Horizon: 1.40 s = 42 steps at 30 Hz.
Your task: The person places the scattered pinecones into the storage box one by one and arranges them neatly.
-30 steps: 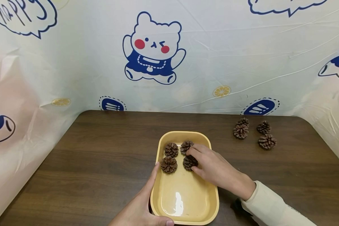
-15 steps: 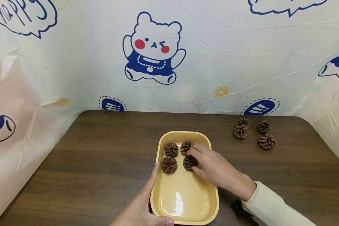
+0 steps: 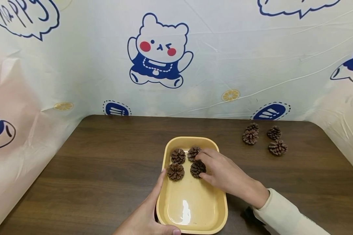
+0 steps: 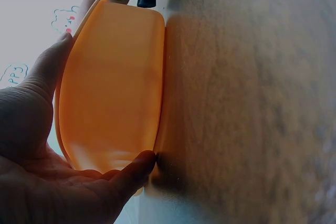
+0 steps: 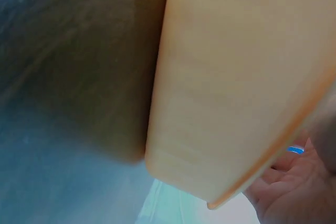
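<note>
Pinching a pine cone (image 3: pixel 197 169) inside the yellow tray (image 3: pixel 201 206), the right hand (image 3: pixel 225 171) has bent fingers. The left hand (image 3: pixel 148 212) is spread wide, touching the tray. Three other cones (image 3: pixel 175 172) sit inside.

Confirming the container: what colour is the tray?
The tray is pale yellow, clearest in the head view.

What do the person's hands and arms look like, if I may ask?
The left hand and the right hand wear no gloves. On the right side, a cream sleeve reaches towards the wrist, with a black piece below its end, too unclear to identify. No left sleeve is visible.
</note>
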Available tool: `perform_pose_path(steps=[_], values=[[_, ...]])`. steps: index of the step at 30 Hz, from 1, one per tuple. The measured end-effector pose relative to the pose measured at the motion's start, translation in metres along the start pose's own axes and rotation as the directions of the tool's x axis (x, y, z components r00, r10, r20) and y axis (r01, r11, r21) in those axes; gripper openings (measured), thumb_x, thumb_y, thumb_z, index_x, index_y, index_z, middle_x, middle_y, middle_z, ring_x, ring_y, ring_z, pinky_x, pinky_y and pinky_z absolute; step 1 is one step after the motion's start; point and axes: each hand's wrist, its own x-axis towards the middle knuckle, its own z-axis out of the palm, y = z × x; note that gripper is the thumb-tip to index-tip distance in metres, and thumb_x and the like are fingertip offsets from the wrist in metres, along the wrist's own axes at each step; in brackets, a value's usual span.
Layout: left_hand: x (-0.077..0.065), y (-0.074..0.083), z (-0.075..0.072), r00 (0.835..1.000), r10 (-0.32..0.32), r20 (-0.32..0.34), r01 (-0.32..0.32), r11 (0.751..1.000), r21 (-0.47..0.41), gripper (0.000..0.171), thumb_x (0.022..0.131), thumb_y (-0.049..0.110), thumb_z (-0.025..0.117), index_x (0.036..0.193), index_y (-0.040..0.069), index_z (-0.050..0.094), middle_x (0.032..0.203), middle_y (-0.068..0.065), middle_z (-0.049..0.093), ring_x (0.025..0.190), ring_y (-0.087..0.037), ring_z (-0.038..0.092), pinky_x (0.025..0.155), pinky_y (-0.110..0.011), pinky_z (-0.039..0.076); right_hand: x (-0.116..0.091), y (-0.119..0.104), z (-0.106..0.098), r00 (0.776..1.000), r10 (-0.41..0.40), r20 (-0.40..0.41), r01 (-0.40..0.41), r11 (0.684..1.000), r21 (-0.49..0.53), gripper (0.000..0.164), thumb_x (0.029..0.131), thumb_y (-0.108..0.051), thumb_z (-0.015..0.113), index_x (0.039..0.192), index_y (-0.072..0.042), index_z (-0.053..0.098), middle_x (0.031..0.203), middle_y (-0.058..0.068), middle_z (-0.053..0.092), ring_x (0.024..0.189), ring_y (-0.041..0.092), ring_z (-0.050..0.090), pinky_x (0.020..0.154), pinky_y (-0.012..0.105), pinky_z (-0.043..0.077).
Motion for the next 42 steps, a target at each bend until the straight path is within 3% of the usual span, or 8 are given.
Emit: perform_pose_path(steps=[12, 22, 32, 37, 42], values=[[0.000, 0.000, 0.000, 1.000, -0.004, 0.016, 0.005, 0.998, -0.055, 0.141, 0.077, 0.021, 0.096, 0.168, 0.037, -0.010, 0.175, -0.017, 0.010, 0.132, -0.020, 0.054, 0.102, -0.013, 0.043, -0.003, 0.006, -0.017, 0.996, 0.020, -0.085, -0.020, 1.000, 0.005, 0.043, 0.083, -0.013, 0.088, 0.121, -0.006, 0.069, 0.128, 0.011, 0.068, 0.118, 0.029, 0.066, 0.101, 0.046, 0.055], [0.000, 0.000, 0.000, 1.000, 0.011, 0.011, -0.011, 0.999, -0.045, 0.140, 0.077, 0.021, 0.096, 0.168, 0.037, -0.010, 0.176, -0.016, 0.007, 0.132, -0.016, 0.052, 0.103, -0.013, 0.042, -0.007, 0.018, -0.028, 0.989, 0.064, -0.132, -0.062, 0.998, 0.018, 0.041, 0.084, -0.012, 0.088, 0.120, -0.003, 0.070, 0.124, 0.009, 0.069, 0.116, 0.026, 0.065, 0.100, 0.045, 0.056], [-0.001, -0.003, 0.001, 0.996, 0.087, -0.018, -0.086, 0.995, 0.040, 0.140, 0.076, 0.022, 0.097, 0.168, 0.037, -0.006, 0.175, -0.018, 0.008, 0.135, -0.008, 0.047, 0.106, -0.012, 0.038, -0.017, 0.033, -0.038, 0.974, 0.072, -0.213, -0.071, 0.997, 0.015, 0.038, 0.084, -0.009, 0.086, 0.118, -0.004, 0.070, 0.120, 0.007, 0.070, 0.115, 0.029, 0.067, 0.098, 0.049, 0.056], [-0.001, -0.004, 0.001, 0.994, 0.109, -0.004, -0.109, 0.994, 0.009, 0.139, 0.077, 0.019, 0.096, 0.169, 0.034, -0.007, 0.174, -0.020, 0.011, 0.130, -0.008, 0.052, 0.104, -0.014, 0.042, -0.022, 0.039, -0.041, 0.969, 0.100, -0.227, -0.099, 0.995, 0.017, 0.039, 0.083, -0.008, 0.087, 0.118, -0.004, 0.069, 0.121, 0.009, 0.070, 0.116, 0.031, 0.066, 0.099, 0.052, 0.055], [0.000, -0.004, 0.001, 0.994, 0.106, 0.001, -0.106, 0.994, -0.005, 0.139, 0.077, 0.018, 0.096, 0.169, 0.032, -0.008, 0.175, -0.019, 0.004, 0.131, -0.008, 0.052, 0.104, -0.014, 0.043, -0.026, 0.048, -0.044, 0.959, 0.103, -0.263, -0.107, 0.994, -0.003, 0.038, 0.082, -0.007, 0.087, 0.116, -0.004, 0.069, 0.119, 0.011, 0.070, 0.112, 0.032, 0.067, 0.095, 0.052, 0.055]])
